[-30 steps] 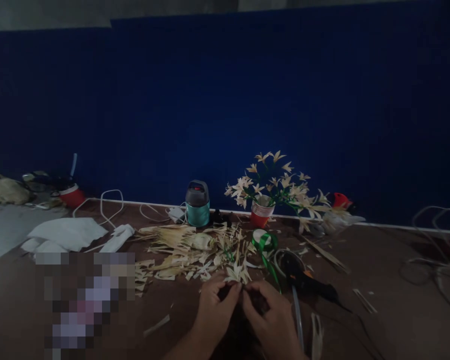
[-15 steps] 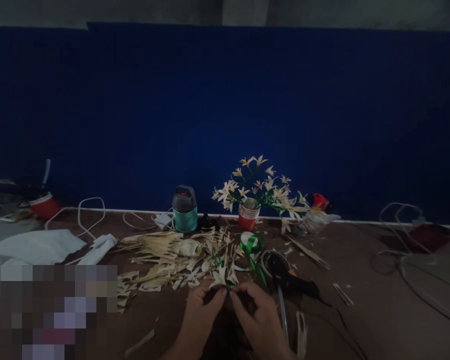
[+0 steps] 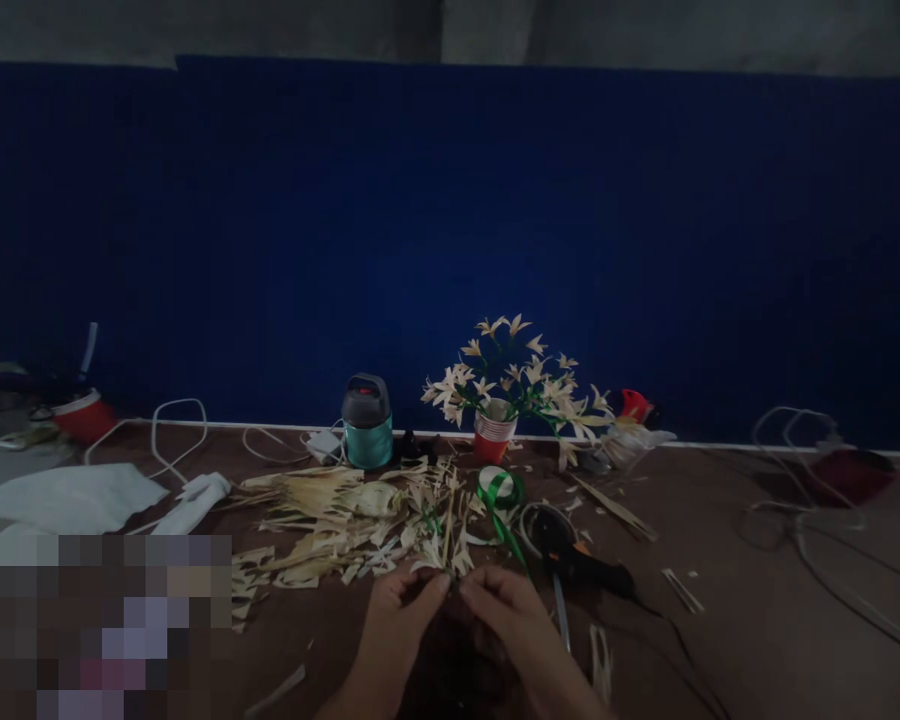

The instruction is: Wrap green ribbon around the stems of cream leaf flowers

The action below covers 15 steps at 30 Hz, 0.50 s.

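My left hand (image 3: 394, 625) and my right hand (image 3: 511, 620) meet at the bottom centre, fingertips pinched together on something small and dark that I cannot make out. Just beyond the fingertips lies a pale husk flower (image 3: 441, 560) at the edge of a heap of cut dried husk strips (image 3: 345, 520). A roll of green ribbon (image 3: 499, 490) trails toward my right hand. A black glue gun (image 3: 577, 560) lies right of my hands.
A red paper cup of pale husk flowers (image 3: 495, 435) stands by the blue wall, with a teal and grey jar (image 3: 366, 422) to its left. White cloth (image 3: 67, 497) and cables (image 3: 172, 430) lie left; wire loops (image 3: 802, 470) lie right.
The view has shifted right and slightly down, so everything slid left in the picture. My hands stay pinched together, now a little lower and closer to me.
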Motion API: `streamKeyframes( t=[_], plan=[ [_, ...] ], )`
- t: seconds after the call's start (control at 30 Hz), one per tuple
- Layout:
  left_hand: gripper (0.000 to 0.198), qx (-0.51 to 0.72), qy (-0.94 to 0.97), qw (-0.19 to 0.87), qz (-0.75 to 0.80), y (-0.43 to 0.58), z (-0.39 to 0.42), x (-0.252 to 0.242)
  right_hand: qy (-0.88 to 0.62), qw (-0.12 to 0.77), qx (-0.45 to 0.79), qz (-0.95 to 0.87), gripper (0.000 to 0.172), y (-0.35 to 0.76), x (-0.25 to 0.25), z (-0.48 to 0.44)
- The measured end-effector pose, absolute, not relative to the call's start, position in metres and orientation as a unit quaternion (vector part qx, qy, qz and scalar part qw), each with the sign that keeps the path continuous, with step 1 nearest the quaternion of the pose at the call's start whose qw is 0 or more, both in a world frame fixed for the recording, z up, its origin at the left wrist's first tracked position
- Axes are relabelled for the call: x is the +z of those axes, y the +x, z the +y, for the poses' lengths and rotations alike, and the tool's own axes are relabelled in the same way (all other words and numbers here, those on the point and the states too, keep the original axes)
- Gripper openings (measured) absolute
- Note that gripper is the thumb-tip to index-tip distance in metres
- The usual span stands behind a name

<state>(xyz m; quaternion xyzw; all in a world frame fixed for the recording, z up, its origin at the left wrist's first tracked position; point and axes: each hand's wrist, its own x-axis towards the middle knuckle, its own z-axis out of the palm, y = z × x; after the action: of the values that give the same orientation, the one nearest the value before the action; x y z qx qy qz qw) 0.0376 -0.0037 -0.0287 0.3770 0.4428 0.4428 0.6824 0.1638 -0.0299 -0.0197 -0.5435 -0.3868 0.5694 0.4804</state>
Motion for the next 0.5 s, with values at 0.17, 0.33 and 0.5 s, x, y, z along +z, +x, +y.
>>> streamKeyframes(
  t=[0.17, 0.33, 0.5],
  plan=[
    [0.025, 0.441, 0.389, 0.675, 0.445, 0.0370, -0.0058, -0.0284, -0.446, 0.444, 0.725, -0.278, 0.021, 0.1720, -0.0162, -0.0299],
    [0.028, 0.446, 0.365, 0.690, 0.439, 0.0377, -0.0038, -0.0348, -0.420, 0.500, 0.706, -0.274, 0.020, 0.1695, -0.0175, -0.0315],
    [0.034, 0.454, 0.344, 0.697, 0.435, 0.0398, -0.0002, -0.0368, -0.462, 0.536, 0.635, -0.310, 0.027, 0.1628, -0.0191, -0.0287]
  ],
)
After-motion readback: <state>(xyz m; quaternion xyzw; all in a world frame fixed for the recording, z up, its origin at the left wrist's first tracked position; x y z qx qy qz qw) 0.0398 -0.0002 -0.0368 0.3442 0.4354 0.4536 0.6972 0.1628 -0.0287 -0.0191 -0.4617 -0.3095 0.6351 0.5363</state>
